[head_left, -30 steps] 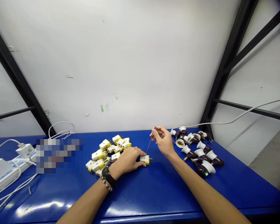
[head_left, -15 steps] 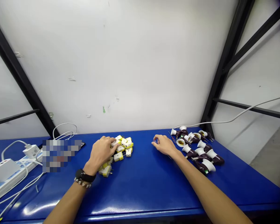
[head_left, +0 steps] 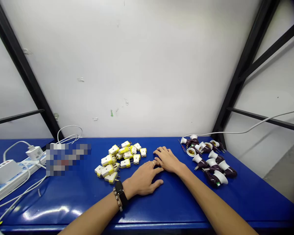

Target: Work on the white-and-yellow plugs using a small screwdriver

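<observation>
Blocky white-and-yellow plastic plugs (head_left: pixel 124 163), metal-pronged, lie heaped toward the back edge of the blue, glossy table (head_left: pixel 176 202), left of its middle. Just right of them, the left hand (head_left: pixel 144 179) and right hand (head_left: pixel 168 160) are together at the fingers, loosely spread, seemingly gripping nothing. I'd handle each plug by its body, sparing the prongs. Shiny dark-purple, white-collared bulb sockets (head_left: pixel 212 162) crowd near the right edge.
</observation>
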`<state>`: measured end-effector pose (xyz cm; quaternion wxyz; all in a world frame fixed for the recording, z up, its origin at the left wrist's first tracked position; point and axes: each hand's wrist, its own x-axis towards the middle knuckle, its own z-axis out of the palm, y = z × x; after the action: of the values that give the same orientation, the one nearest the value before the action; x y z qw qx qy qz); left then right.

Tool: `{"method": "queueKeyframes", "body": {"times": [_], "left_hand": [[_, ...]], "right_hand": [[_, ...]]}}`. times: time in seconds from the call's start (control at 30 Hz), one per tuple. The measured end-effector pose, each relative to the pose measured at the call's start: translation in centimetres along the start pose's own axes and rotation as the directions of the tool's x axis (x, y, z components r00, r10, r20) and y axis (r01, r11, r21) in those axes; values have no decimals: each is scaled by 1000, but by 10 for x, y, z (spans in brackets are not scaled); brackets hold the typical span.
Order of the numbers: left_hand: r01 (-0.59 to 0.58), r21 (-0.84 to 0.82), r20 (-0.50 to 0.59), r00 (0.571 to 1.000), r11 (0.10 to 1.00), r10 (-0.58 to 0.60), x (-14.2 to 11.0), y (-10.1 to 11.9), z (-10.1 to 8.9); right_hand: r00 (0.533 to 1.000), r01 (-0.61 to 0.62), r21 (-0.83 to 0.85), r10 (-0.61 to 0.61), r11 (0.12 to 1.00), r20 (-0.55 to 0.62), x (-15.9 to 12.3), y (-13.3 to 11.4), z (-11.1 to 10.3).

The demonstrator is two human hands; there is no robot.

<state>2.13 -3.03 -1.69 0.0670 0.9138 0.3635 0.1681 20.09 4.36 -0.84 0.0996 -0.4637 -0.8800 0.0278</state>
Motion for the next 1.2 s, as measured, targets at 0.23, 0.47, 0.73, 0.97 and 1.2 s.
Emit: {"method": "queueKeyframes", "body": {"times": [0.23,0.47,0.73,0.97,1.2], "left_hand": [[40,-132,32,999,990,-36,-9,-7,2],[114,27,-120,987,993,-110,-6,-15,1],[319,238,-229,936,917,-266,-3,-27,-4],[276,47,-168,950,960,-265,-1,-20,-11],[202,-299,-306,905,932,-295,0,-23,4]], "right_hand": [[1000,12,28,-13,1000,20,1,7,5],[991,-129,31,130,991,-35,-1,12,-8],[958,-267,224,283,937,-42,-2,37,-11],[921,-69,622,290,780,-262,10,20,-22],[838,190,847,368,497,-404,9,-7,-24]]}}
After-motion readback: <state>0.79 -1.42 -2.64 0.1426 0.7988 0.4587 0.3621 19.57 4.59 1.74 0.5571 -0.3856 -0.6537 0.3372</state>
